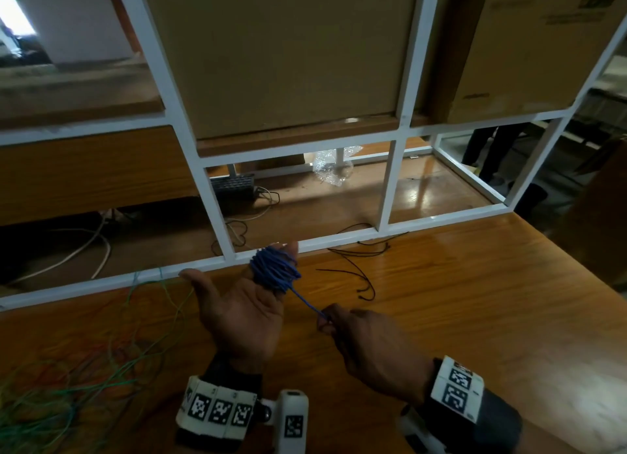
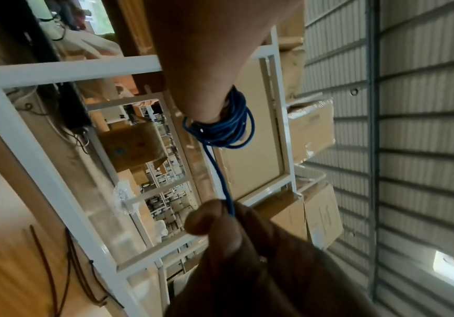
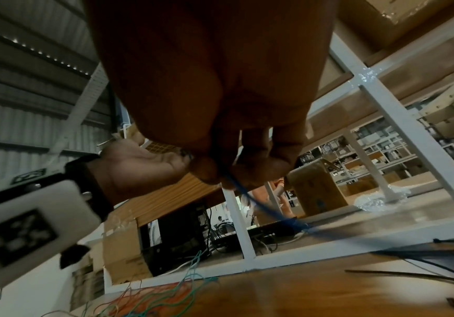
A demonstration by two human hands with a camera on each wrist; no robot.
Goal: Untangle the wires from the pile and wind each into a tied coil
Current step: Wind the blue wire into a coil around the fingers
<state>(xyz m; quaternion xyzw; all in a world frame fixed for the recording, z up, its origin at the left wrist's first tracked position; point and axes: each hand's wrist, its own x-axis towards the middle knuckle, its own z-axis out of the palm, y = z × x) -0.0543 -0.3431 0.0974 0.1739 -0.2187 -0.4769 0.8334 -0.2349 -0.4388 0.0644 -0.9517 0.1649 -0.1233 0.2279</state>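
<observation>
One blue wire (image 1: 275, 273) is being wound around the outstretched fingers of the left hand (image 1: 241, 312), whose palm is lying open and facing up above the wooden table (image 1: 458, 301); the right hand (image 1: 364, 340) is pinching the wire's free tail just beside it. The loops are sitting near the fingertips, so I judge they are at risk of sliding off if those fingers are relaxing or the tail is being pulled too hard. One tangled pile of green and orange wires (image 1: 68, 385) is waiting at the left. Several black cable ties (image 1: 359, 277), at least three, are lying near the white frame (image 1: 339, 239)
</observation>
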